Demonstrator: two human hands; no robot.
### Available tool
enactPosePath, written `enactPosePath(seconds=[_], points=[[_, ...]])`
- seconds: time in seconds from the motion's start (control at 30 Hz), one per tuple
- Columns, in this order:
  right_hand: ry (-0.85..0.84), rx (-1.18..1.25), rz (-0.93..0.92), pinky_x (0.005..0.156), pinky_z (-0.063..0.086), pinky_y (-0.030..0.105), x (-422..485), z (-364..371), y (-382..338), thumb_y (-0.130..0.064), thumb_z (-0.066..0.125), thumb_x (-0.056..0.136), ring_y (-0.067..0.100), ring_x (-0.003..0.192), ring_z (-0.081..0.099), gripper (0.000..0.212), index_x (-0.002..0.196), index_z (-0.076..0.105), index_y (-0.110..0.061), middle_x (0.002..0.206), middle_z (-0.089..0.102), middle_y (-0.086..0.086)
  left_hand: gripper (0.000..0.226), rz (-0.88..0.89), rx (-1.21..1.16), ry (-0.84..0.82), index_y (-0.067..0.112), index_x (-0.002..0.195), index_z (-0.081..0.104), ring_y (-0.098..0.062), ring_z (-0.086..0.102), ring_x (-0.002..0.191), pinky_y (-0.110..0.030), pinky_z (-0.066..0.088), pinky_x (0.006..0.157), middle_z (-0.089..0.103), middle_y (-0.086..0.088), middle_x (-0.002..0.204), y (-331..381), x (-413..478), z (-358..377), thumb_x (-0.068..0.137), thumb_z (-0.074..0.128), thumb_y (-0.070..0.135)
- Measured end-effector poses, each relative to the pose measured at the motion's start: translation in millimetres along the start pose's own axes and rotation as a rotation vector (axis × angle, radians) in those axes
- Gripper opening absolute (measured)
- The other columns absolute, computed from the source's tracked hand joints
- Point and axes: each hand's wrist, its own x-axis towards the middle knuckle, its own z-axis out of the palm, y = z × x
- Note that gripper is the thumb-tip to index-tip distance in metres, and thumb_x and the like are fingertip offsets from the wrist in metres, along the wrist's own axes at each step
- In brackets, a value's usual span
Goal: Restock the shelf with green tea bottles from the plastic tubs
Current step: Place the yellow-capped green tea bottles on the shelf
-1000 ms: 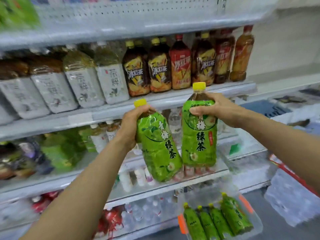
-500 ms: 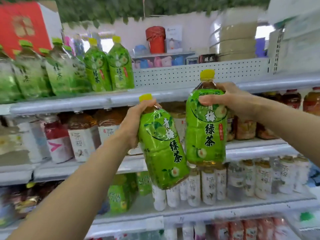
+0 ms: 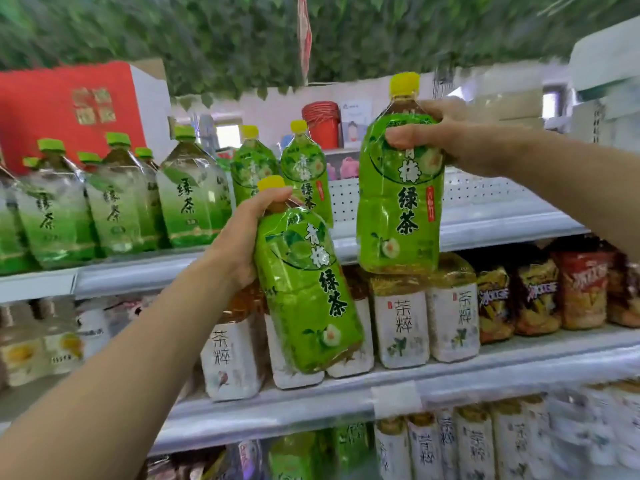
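I hold two green tea bottles with bright green labels and yellow caps. My left hand (image 3: 242,237) grips the shoulder of a tilted bottle (image 3: 308,292) in front of the second shelf. My right hand (image 3: 440,133) grips the neck of an upright bottle (image 3: 400,188), raised to the level of the top shelf (image 3: 498,220), its base just before the shelf's front edge. Two matching green tea bottles (image 3: 304,171) stand on that shelf just left of it. The plastic tubs are out of view.
Paler green tea bottles (image 3: 121,206) with green caps fill the top shelf's left part. Behind them stands a red box (image 3: 69,102). White-labelled tea bottles (image 3: 398,323) and orange-labelled bottles (image 3: 540,296) line the second shelf. The top shelf's right part shows bare perforated backing (image 3: 485,192).
The view has tilted upward, bringing the top shelf lower in frame. Both bottles have risen relative to the shelves; the right one has gone from second-shelf height to top-shelf height.
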Motion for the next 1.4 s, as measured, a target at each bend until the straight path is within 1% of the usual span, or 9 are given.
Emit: enactPosePath(seconds=[0.3,0.47,0.63,0.77,0.87,0.93,1.03,1.23,1.4], points=[[0.123,-0.132,-0.011,0.063,0.054,0.018,84,-7,-6,-0.035,0.077,0.077,0.007,0.075,0.070,0.033,0.104,0.065,-0.020,0.092,0.072,-0.004,0.025,0.018,-0.007,0.025,0.016,0.082,0.068,-0.020,0.071,0.066,-0.029,0.058,0.066,0.073,-0.002,0.074,16,39,-19,0.093,0.057,0.035],[0.118,-0.262,0.058,0.073,0.059,0.030,115,-6,21,-0.036,0.081,0.074,0.014,0.085,0.071,0.056,0.122,0.062,-0.016,0.099,0.071,-0.002,0.026,-0.021,-0.023,0.045,0.017,0.082,0.069,-0.024,0.070,0.072,-0.035,0.057,0.076,0.074,-0.005,0.079,15,57,-23,0.091,0.058,0.039],[0.072,-0.213,0.110,0.080,0.057,0.028,125,-3,50,-0.042,0.083,0.067,0.011,0.089,0.069,0.079,0.135,0.055,-0.014,0.104,0.070,-0.003,0.028,-0.020,-0.096,0.054,0.014,0.086,0.066,-0.024,0.070,0.068,-0.030,0.058,0.064,0.073,-0.006,0.077,5,66,-26,0.093,0.055,0.039],[0.023,-0.182,0.227,0.078,0.054,0.033,127,-7,60,-0.046,0.076,0.075,0.016,0.092,0.066,0.061,0.127,0.052,-0.024,0.103,0.067,-0.002,0.028,-0.005,-0.091,0.083,0.014,0.086,0.067,-0.023,0.070,0.065,-0.030,0.058,0.061,0.073,-0.006,0.076,6,67,-26,0.094,0.055,0.039],[0.036,-0.172,0.264,0.089,0.052,0.047,123,-2,72,-0.048,0.079,0.068,0.023,0.102,0.064,0.088,0.142,0.036,-0.028,0.115,0.062,0.000,0.030,0.020,-0.113,0.086,0.012,0.084,0.066,-0.022,0.070,0.063,-0.029,0.058,0.058,0.072,-0.006,0.074,1,65,-26,0.094,0.053,0.037],[0.076,-0.225,0.304,0.080,0.054,0.044,116,5,83,-0.047,0.082,0.065,0.023,0.102,0.061,0.097,0.143,0.028,-0.027,0.116,0.058,0.000,0.029,0.025,-0.111,0.087,0.012,0.084,0.066,-0.022,0.070,0.063,-0.028,0.058,0.058,0.072,-0.006,0.073,1,65,-26,0.094,0.053,0.036],[0.134,-0.380,0.370,0.069,0.058,0.040,100,21,98,-0.051,0.084,0.067,0.025,0.098,0.060,0.092,0.133,0.029,-0.018,0.116,0.052,0.002,0.029,0.030,-0.110,0.100,0.013,0.082,0.065,-0.021,0.070,0.061,-0.027,0.058,0.056,0.072,-0.005,0.071,4,64,-24,0.094,0.053,0.036],[0.135,-0.308,0.252,0.084,0.052,0.035,104,34,116,-0.053,0.087,0.061,0.018,0.102,0.062,0.084,0.127,0.047,-0.020,0.112,0.064,-0.004,0.046,0.039,-0.136,0.096,0.018,0.058,0.073,-0.018,0.069,0.056,-0.025,0.057,0.054,0.072,-0.001,0.066,1,64,-20,0.096,0.052,0.033],[0.140,-0.250,0.264,0.082,0.043,0.030,117,46,124,-0.042,0.085,0.071,0.018,0.104,0.058,0.078,0.129,0.042,-0.013,0.103,0.061,-0.007,0.028,0.041,-0.134,0.105,0.016,0.077,0.064,-0.018,0.068,0.055,-0.026,0.056,0.051,0.071,-0.002,0.066,3,62,-18,0.096,0.052,0.032]])
